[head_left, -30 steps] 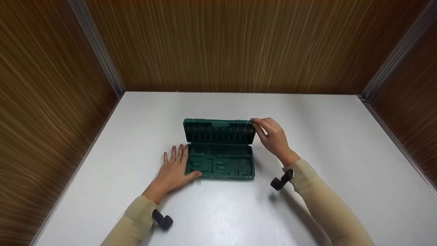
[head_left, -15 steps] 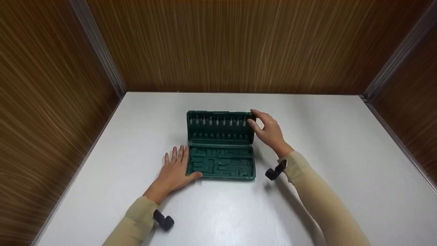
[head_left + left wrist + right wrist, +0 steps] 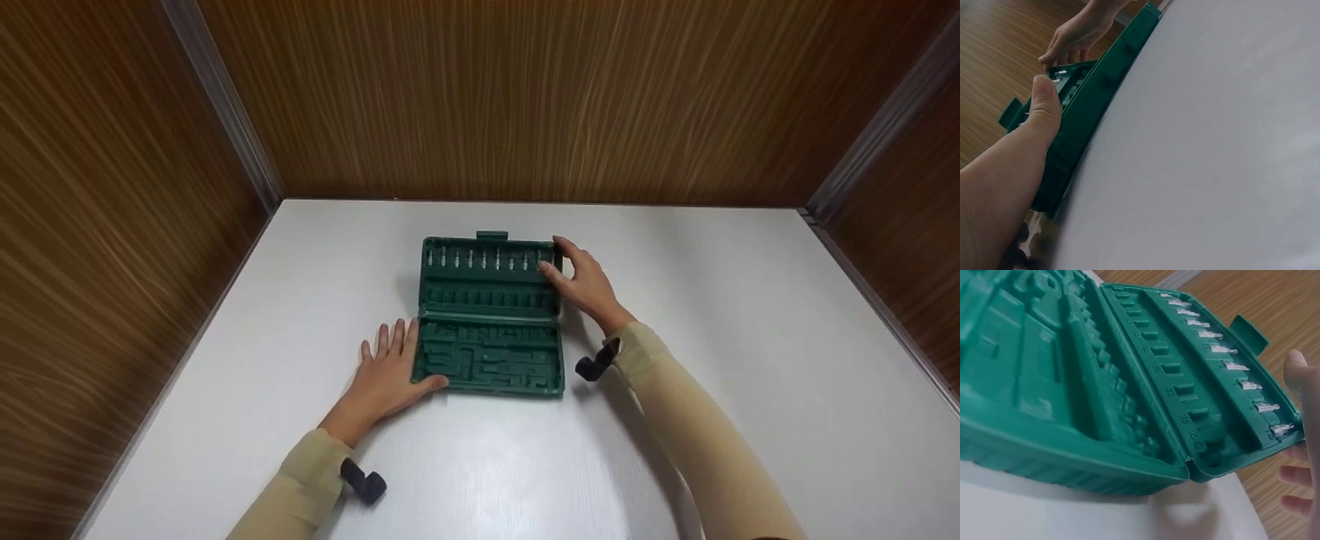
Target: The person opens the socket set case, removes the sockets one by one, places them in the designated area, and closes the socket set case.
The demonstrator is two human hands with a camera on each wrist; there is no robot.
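Fig.: L hand [image 3: 386,373], fingers flat, pressed vs. case base [image 3: 487,365] to steady it; R hand [image 3: 585,281] pinched lid [image 3: 487,274] edge, tilted back.

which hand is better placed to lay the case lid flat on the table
Right, probably. The right hand already holds the far right corner of the green case lid, which is tilted back but not yet flat. The left hand lies open against the base's left edge, steadying it, away from the lid.

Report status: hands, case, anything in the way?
Left hand flat on table, thumb against green case. Right hand holds lid corner; lid laid back, bits showing. Nothing in the way.
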